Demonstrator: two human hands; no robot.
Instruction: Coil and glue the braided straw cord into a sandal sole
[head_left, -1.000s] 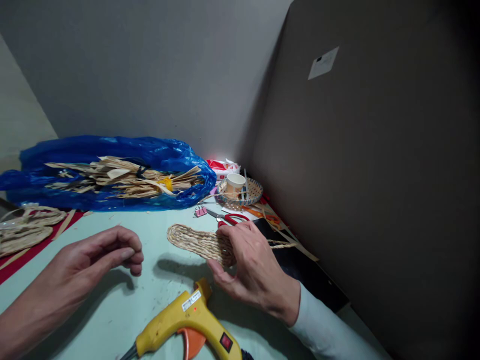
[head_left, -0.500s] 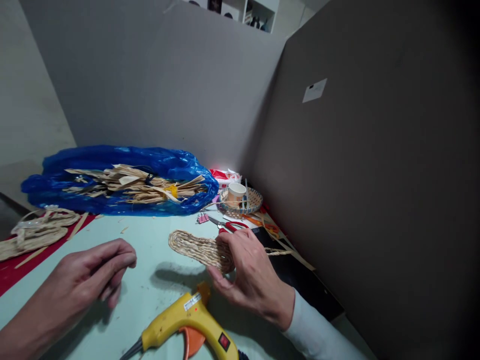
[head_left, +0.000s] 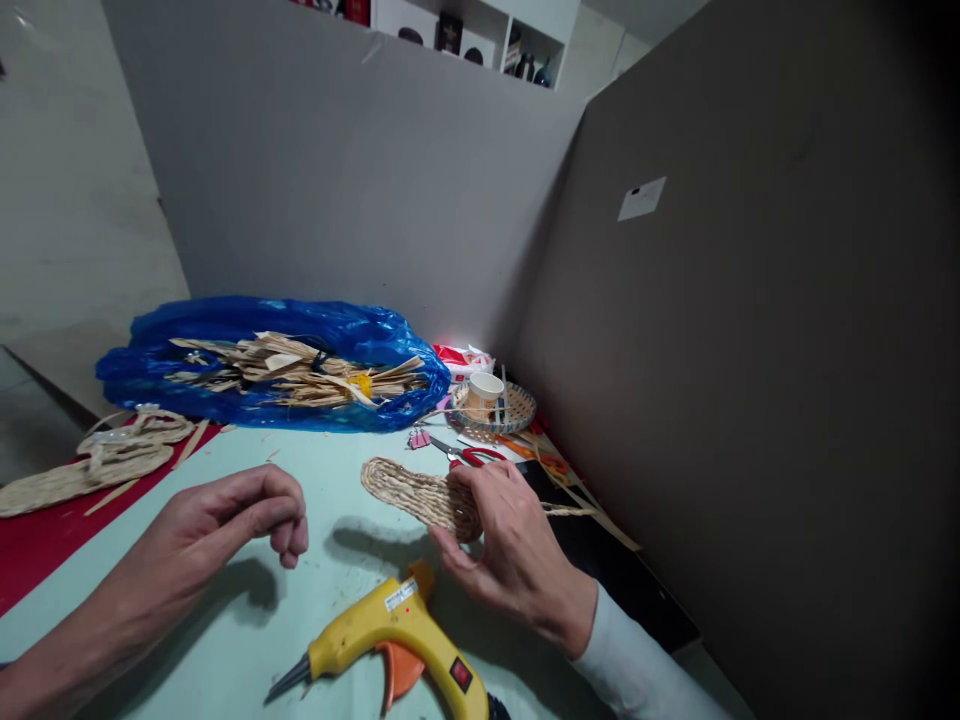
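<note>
My right hand (head_left: 514, 545) grips one end of a woven straw sole (head_left: 409, 490), thumb below and fingers over the top. The sole is a flat oblong of coiled braid, held just above the table, its shadow beneath. A loose braid tail (head_left: 566, 510) sticks out to the right past the hand. Off to the left, my left hand (head_left: 240, 525) hovers above the table with its fingers curled in, nothing visible in them. Between and below the hands lies a yellow glue gun (head_left: 397, 625) with an orange trigger, its nozzle towards the lower left.
A blue plastic bag (head_left: 262, 310) of straw bundles (head_left: 300, 375) lies at the back. Woven sandals (head_left: 127, 460) rest at left. Towards the back right are a paper cup (head_left: 484, 395) in a shallow basket (head_left: 525, 410), red-handled scissors (head_left: 480, 457) and a pink clip (head_left: 418, 439). Grey partitions (head_left: 360, 190) enclose the table.
The camera view has tilted up and swung slightly left, so everything sits further right in the picture. My right hand keeps its hold on the sole; my left hand's fingers look more curled.
</note>
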